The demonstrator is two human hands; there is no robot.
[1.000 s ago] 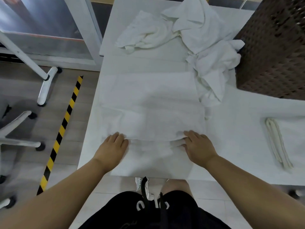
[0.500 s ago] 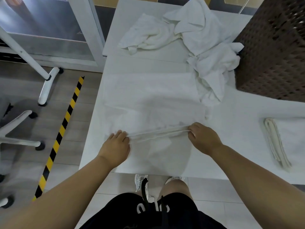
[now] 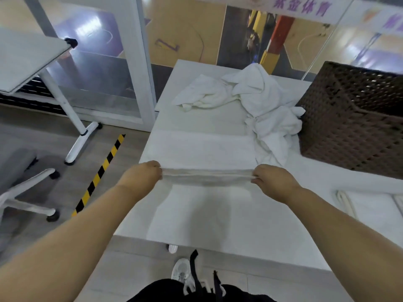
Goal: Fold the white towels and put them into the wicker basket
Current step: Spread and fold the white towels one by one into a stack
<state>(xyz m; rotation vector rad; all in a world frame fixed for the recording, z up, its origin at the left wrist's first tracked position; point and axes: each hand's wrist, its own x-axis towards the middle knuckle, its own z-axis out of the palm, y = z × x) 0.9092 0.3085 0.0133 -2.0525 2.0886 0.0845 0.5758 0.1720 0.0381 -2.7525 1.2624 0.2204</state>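
Note:
A white towel point(image 3: 205, 149) lies spread across the white table point(image 3: 239, 225) in front of me. Its near edge is lifted off the table and stretched taut between my hands. My left hand point(image 3: 141, 177) grips the left corner, and my right hand point(image 3: 272, 182) pinches the right corner. Crumpled white towels point(image 3: 257, 101) are heaped at the table's far end. The dark brown wicker basket point(image 3: 353, 118) stands at the right, beside the heap. A folded white towel point(image 3: 370, 203) lies at the right edge of view, below the basket.
Left of the table the floor carries a yellow-and-black tape strip point(image 3: 100, 173). A white desk point(image 3: 28, 59) on a wheeled leg and a chair base point(image 3: 26, 197) stand further left. Glass panels point(image 3: 122, 51) rise behind the table.
Both hands took hold of the towel's near edge, lifted it and carried it away from me over the rest of the towel. The view has tilted upward.

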